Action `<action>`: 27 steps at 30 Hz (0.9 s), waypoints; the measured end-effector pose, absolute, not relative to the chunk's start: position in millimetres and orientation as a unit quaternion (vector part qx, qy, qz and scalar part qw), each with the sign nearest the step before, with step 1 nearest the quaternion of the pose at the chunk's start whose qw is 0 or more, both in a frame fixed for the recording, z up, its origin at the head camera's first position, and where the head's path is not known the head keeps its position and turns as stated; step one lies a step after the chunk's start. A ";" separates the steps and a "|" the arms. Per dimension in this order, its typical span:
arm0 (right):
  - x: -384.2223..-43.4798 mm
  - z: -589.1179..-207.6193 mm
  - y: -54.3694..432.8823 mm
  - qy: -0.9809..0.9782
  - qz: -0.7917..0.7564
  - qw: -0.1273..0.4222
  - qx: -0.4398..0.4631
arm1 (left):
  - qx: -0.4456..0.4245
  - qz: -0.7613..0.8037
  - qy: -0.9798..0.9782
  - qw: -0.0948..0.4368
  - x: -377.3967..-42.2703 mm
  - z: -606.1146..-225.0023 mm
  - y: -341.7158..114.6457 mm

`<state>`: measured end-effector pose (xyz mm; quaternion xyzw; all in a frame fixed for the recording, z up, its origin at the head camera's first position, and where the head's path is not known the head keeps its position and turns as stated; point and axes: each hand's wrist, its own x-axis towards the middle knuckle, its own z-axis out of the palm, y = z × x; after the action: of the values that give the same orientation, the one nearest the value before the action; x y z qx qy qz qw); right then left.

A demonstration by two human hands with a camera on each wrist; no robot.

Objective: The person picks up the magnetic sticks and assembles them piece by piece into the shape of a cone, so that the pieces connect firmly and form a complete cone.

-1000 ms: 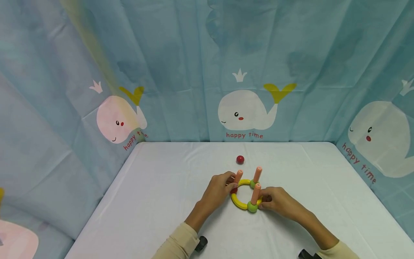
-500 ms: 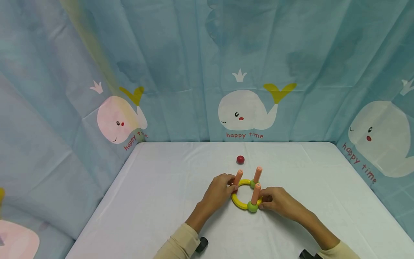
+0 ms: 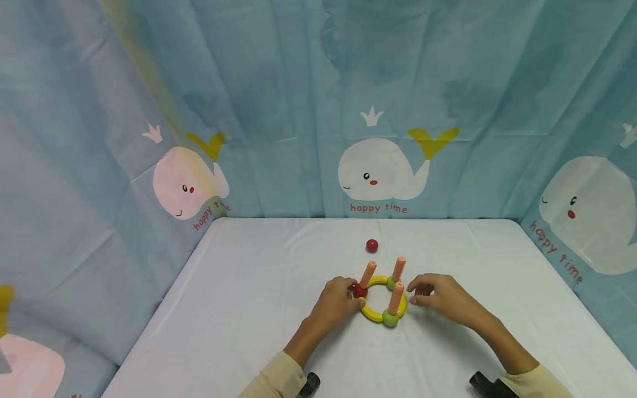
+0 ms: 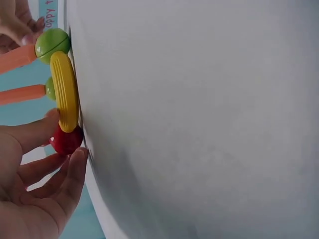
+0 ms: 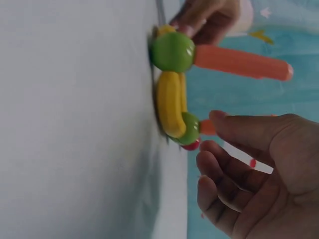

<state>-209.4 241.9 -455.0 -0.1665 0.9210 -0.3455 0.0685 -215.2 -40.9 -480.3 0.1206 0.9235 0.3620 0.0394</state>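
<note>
On the white table lies a toy ring [image 3: 372,316] of yellow curved pieces joined by two green balls [image 3: 390,318] and a red ball [image 3: 360,291]. An orange peg stands up from each ball, such as the front peg [image 3: 396,299]. My left hand [image 3: 334,303] is at the ring's left side; in the left wrist view its thumb and fingers pinch around the red ball [image 4: 67,141] and the end of a yellow piece [image 4: 65,92]. My right hand [image 3: 445,298] hovers just right of the ring, apart from it, fingers loosely bent and holding nothing.
A loose red ball [image 3: 371,245] lies on the table [image 3: 269,265] behind the ring. A blue curtain [image 3: 278,166] with printed whales surrounds the table's back and sides.
My left hand has moved down from the left peg to the red ball at its base. My right hand has let go of the ring's right side and drawn back to the right.
</note>
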 end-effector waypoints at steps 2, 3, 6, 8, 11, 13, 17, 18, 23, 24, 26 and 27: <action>-214.2 -450.1 244.8 0.924 -0.346 0.063 -0.152 | 0.117 0.369 0.921 0.043 -214.1 -480.5 -40.6; -217.2 -448.1 246.2 0.925 -0.345 0.059 -0.146 | 0.116 0.374 0.919 0.043 -213.7 -480.4 -40.4; -227.9 -444.1 250.1 0.927 -0.345 0.047 -0.140 | 0.116 0.384 0.915 0.035 -212.8 -481.1 -39.7; -237.1 -443.5 251.7 0.926 -0.348 0.037 -0.139 | 0.116 0.388 0.914 0.028 -212.4 -482.0 -39.3; -252.2 -444.7 252.4 0.923 -0.358 0.022 -0.142 | 0.110 0.391 0.913 0.023 -211.8 -483.0 -38.5; -262.8 -446.9 251.6 0.921 -0.363 0.011 -0.143 | 0.104 0.392 0.914 0.023 -211.5 -483.0 -37.7; -282.7 -452.3 246.9 0.915 -0.376 -0.005 -0.146 | 0.094 0.396 0.913 0.022 -211.3 -482.4 -36.2; -287.3 -453.9 245.1 0.913 -0.381 -0.008 -0.149 | 0.092 0.396 0.913 0.021 -211.3 -482.3 -36.1; -310.1 -460.8 234.1 0.906 -0.395 -0.005 -0.155 | 0.086 0.401 0.912 0.018 -211.5 -481.2 -36.0; -314.2 -462.0 231.7 0.905 -0.396 -0.001 -0.156 | 0.086 0.402 0.912 0.017 -211.5 -480.8 -36.0; -322.1 -464.1 227.0 0.904 -0.398 0.008 -0.157 | 0.085 0.402 0.912 0.018 -211.2 -480.2 -35.7; -325.5 -465.1 224.7 0.903 -0.399 0.014 -0.160 | 0.085 0.401 0.912 0.018 -211.1 -479.9 -35.7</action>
<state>-325.5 224.7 -465.1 -0.1602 0.9029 -0.3985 0.0142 -211.1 -35.7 -479.9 0.0853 0.9117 0.4014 0.0184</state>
